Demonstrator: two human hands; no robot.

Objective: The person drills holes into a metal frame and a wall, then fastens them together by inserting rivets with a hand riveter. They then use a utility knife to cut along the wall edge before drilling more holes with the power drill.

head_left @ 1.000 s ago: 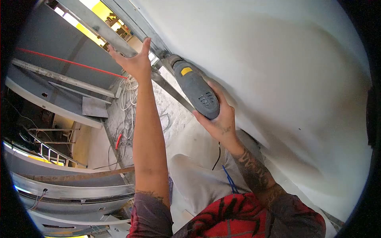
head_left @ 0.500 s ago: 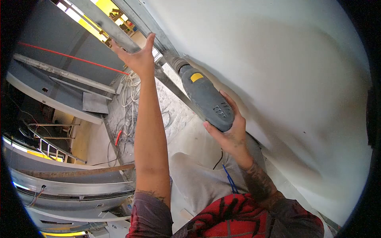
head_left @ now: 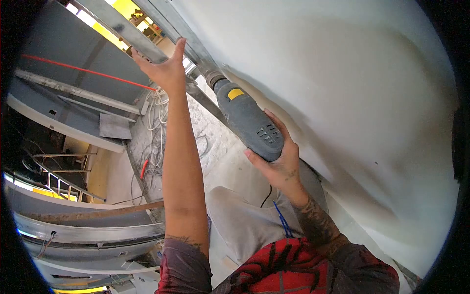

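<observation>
My right hand (head_left: pixel 281 164) is wrapped around the rear of a dark grey power drill (head_left: pixel 249 120) with a yellow patch near its front. The drill's chuck (head_left: pixel 214 78) points up and away, close against a metal track (head_left: pixel 183 36) at the edge of the white board; its tip is hidden. To the left, my left hand (head_left: pixel 166 71) grips a metal stud (head_left: pixel 115 24), with the thumb on one side and a finger on the other. The remaining fingers are out of sight behind the stud.
A large white board (head_left: pixel 342 98) fills the right side. Tangled pale cables (head_left: pixel 157 110) lie on the dusty floor, near a red-handled tool (head_left: pixel 144 169). A red line (head_left: pixel 88 72) crosses at left. A ladder (head_left: pixel 61 186) is at lower left.
The view has shifted slightly, so both hands and the drill appear a little further left. Both grips look the same.
</observation>
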